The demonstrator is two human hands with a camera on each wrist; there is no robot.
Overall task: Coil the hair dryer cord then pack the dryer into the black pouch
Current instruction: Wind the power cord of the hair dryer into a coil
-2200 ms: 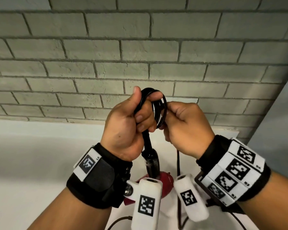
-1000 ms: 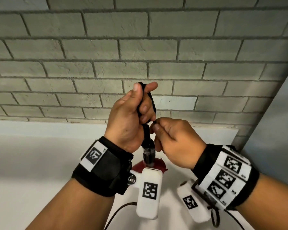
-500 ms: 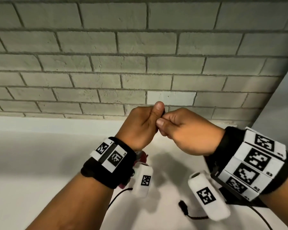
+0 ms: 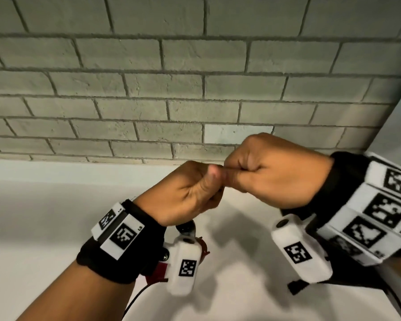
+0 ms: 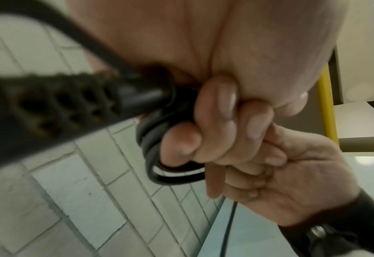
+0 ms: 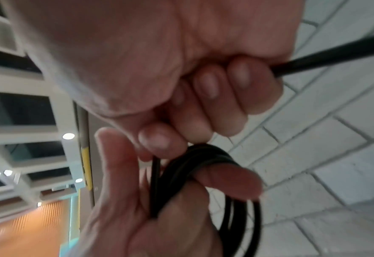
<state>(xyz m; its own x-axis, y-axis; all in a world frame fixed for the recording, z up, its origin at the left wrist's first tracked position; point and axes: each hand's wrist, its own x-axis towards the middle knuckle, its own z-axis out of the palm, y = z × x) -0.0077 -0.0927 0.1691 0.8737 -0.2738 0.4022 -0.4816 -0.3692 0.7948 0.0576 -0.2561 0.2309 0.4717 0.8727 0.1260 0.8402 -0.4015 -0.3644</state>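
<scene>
Lighting: even, soft indoor. You cast faint shadows on the white surface (image 4: 229,228). Both wrist views motion-blurred, close skin defocused. Brick wall (image 4: 171,66) lines bow at edges.

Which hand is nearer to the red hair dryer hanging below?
Left. The left hand is directly above the red hair dryer, which shows just beneath its wrist. The right hand is further off to the side, gripping the cord.

The head view looks forward and down from above at a brick wall (image 4: 148,93) and white tabletop (image 4: 33,216). Each wrist view sits very close under its palm, angled upward. All three share the black cord (image 5: 159,156) coil.
</scene>
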